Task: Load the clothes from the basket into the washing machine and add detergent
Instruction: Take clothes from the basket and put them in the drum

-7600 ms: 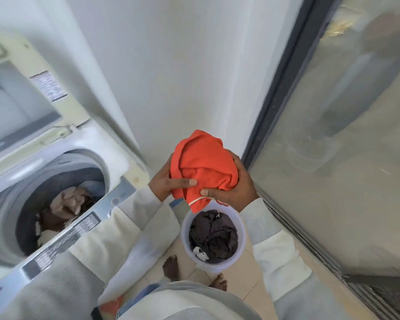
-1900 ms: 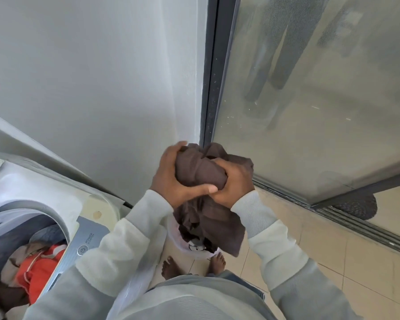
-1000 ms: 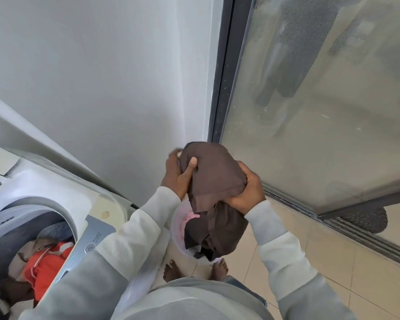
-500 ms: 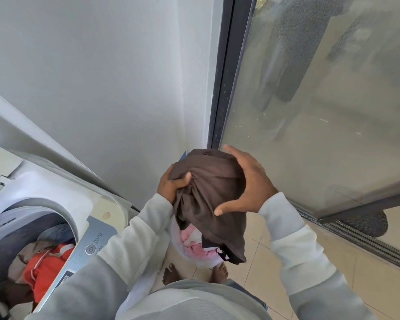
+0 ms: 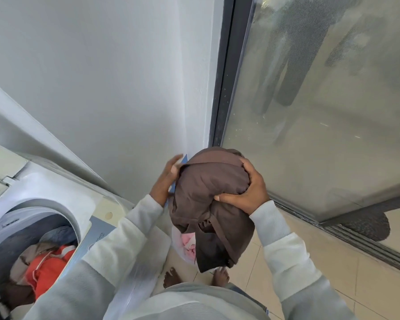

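Note:
I hold a bunched dark brown garment (image 5: 208, 195) in the air above the white laundry basket (image 5: 179, 249). My right hand (image 5: 248, 192) grips its right side, fingers curled over the top and thumb pressing the front. On the garment's left side lies my left hand (image 5: 165, 179), fingers fairly straight. A loose end of the cloth hangs down and hides most of the basket; pink clothes (image 5: 188, 242) show inside it. The top-loading washing machine (image 5: 56, 199) stands at lower left with its drum open, an orange garment (image 5: 46, 269) and other clothes inside.
A white wall (image 5: 113, 88) rises straight ahead. A dark-framed glass door (image 5: 321, 112) fills the right side, with its track along the tiled floor (image 5: 333, 285). My bare feet (image 5: 194, 277) stand just below the basket. A dark mat (image 5: 367, 224) lies beyond the glass.
The brown garment came up out of the basket and has been bunched tighter between both hands. My right hand shifted from its top to its right side. The orange garment now lies in the drum.

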